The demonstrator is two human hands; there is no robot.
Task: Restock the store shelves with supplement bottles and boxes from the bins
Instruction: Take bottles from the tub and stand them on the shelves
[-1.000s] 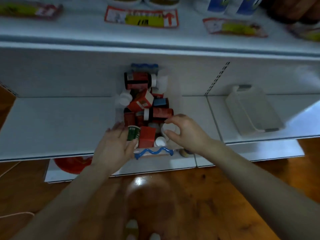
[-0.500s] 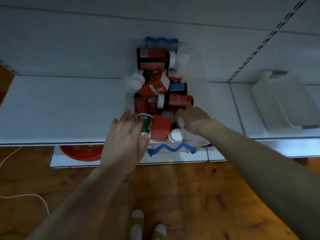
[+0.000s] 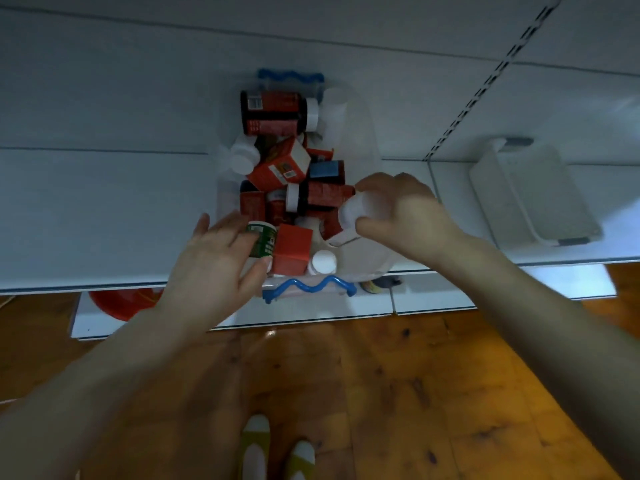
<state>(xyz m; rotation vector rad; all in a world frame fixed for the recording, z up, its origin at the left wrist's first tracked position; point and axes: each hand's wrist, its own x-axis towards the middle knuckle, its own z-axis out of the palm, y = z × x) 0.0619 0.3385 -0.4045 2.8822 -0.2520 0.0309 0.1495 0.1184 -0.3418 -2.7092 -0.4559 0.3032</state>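
Right hand (image 3: 405,216) grips white bottle (image 3: 360,210) — left hand (image 3: 214,258) splayed.

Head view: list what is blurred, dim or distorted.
Head view: dim overall, with a bluish cast. The right hand and its white bottle are smeared by motion blur, and the left hand is soft too. The wide-angle lens bends the shelf edge and slotted strip. The bin contents are fairly sharp.

The right hand (image 3: 405,213), half a second ago reaching low among the bottles in the bin (image 3: 367,259), has come up; its fingers now curl round a white bottle (image 3: 358,209), tilted and raised over the bin's right side.
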